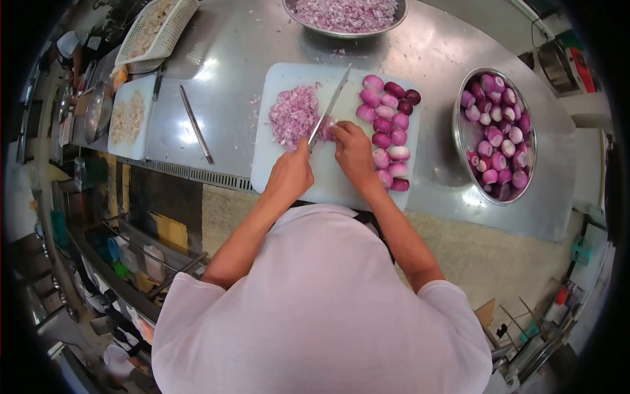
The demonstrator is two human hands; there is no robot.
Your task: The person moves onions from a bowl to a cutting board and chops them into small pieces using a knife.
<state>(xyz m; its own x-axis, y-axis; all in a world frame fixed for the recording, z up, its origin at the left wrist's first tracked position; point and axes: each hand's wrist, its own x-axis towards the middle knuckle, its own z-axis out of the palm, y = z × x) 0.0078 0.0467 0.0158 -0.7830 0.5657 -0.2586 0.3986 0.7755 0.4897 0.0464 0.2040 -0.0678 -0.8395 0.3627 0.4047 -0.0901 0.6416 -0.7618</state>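
Note:
My left hand [289,173] is closed on a kitchen knife [335,100], its blade slanting up and to the right over the white cutting board [282,75]. With bent fingers, my right hand [355,153] holds a partly cut red onion [325,129] against the board, right beside the blade. A heap of chopped red onion [293,117] lies left of the knife. On the board's right side, peeled red onion pieces [382,125] sit in rows, near my right hand.
An oval metal bowl [455,125] of peeled onions stands at the right. Another metal bowl [344,34] holds chopped onion at the back. Leftward on the steel table [230,85] are a metal rod [195,125], a second board [146,143] with pale chopped food, and a white basket [172,39].

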